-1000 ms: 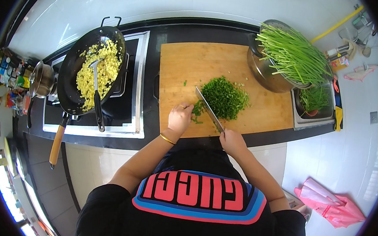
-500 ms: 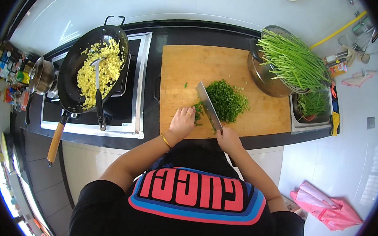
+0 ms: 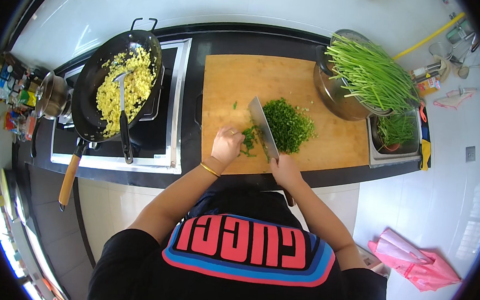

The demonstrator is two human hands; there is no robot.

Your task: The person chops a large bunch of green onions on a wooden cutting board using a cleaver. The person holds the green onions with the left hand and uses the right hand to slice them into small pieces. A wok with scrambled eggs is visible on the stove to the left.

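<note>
My right hand (image 3: 287, 170) grips a cleaver (image 3: 264, 127), its broad blade angled across the wooden cutting board (image 3: 228, 78). Finely chopped green chives (image 3: 288, 125) are heaped along the blade's right side. A smaller bunch of cut chives (image 3: 249, 140) lies to the left of the blade. Beside that bunch is my left hand (image 3: 227, 145), with its fingers curled in; whether anything is in them is hidden.
A wok (image 3: 83, 102) of scrambled egg (image 3: 124, 90) with a spatula (image 3: 123, 110) sits on the stove at left. Long chives (image 3: 371, 75) lie over a metal pot (image 3: 331, 95) at back right, near a small sink (image 3: 393, 161). A lidded saucepan (image 3: 51, 97) stands far left.
My left hand has drawn back slightly to the left from the blade, showing more of the small chive bunch. The cleaver has shifted only slightly.
</note>
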